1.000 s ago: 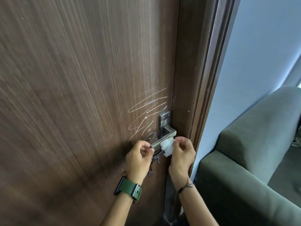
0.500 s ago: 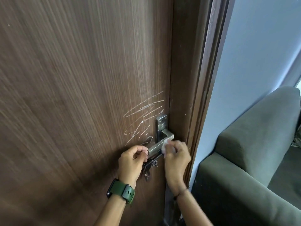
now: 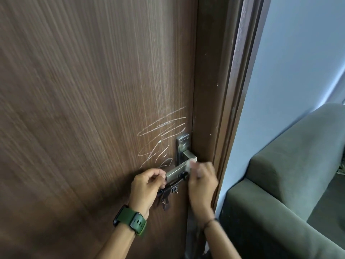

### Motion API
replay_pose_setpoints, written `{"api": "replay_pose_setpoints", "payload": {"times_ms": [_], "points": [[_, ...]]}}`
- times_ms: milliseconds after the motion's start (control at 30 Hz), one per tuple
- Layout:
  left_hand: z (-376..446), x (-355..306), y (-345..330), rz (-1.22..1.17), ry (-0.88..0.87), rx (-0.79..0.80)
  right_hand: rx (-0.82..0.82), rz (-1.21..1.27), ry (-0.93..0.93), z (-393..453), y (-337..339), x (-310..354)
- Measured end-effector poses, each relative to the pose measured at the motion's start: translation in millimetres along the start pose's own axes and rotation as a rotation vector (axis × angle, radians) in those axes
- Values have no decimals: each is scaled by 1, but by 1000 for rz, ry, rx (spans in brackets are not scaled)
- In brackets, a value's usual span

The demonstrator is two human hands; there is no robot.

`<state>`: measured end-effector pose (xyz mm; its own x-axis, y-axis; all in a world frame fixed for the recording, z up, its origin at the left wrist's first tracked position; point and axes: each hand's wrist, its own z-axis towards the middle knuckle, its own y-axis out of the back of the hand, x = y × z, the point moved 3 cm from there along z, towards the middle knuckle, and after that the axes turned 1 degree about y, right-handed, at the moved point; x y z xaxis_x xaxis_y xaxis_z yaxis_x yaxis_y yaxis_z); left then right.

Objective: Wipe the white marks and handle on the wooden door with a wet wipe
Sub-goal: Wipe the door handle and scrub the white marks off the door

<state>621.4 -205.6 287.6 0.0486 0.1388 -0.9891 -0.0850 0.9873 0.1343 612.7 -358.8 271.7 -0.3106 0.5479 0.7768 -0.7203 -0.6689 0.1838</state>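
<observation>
The dark wooden door [image 3: 84,109] fills the left of the view. White scribble marks [image 3: 160,135] run across it just left of the silver lever handle [image 3: 180,169]. My left hand [image 3: 147,186], with a green watch on its wrist, pinches the free end of the lever. My right hand [image 3: 202,182] is closed on a white wet wipe [image 3: 192,164] and presses it against the lever near its bend. Only a small, blurred bit of the wipe shows above the fingers. A dark key bunch [image 3: 168,193] hangs from the lock under the lever.
The door frame [image 3: 229,109] stands right of the handle, with a pale blue wall [image 3: 298,62] beyond it. A grey-green sofa [image 3: 289,184] with its armrest sits close on the right, level with my right arm.
My right hand has closed around the wipe and moved onto the lever, so the wipe is now mostly hidden. My left hand stays on the lever's end. The camera shifted slightly.
</observation>
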Motion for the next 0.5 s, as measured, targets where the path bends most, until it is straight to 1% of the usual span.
{"api": "replay_pose_setpoints", "payload": {"times_ms": [33,67,100,167,200,233,267,300,333,367,433,467,500], "points": [[0,0,-1,-1,1,-3,-47,4,-119,9,2,-2],[-1,1,-2,0,4,-13,-36,7,-151,8,1,1],[-2,2,-2,6,5,-24,27,-4,-81,-3,-5,10],[-1,5,-1,17,6,-31,226,-8,181,-31,-11,22],[0,5,-1,16,5,-27,297,-3,255,-30,-9,20],[1,5,-1,11,3,-25,326,-21,233,-16,-5,13],[2,5,-1,7,2,-26,266,-49,158,2,1,8],[2,5,-2,3,3,-29,209,-110,122,14,6,8],[1,6,-3,-2,5,-37,230,-164,139,17,6,16],[0,6,-4,-11,9,-46,329,-206,226,13,3,33],[-1,8,-5,-45,25,-52,533,-238,464,-1,-6,52],[-2,8,-5,-68,34,-49,586,-263,523,5,-7,52],[-2,8,-4,-85,43,-43,627,-314,478,21,-5,50]]}}
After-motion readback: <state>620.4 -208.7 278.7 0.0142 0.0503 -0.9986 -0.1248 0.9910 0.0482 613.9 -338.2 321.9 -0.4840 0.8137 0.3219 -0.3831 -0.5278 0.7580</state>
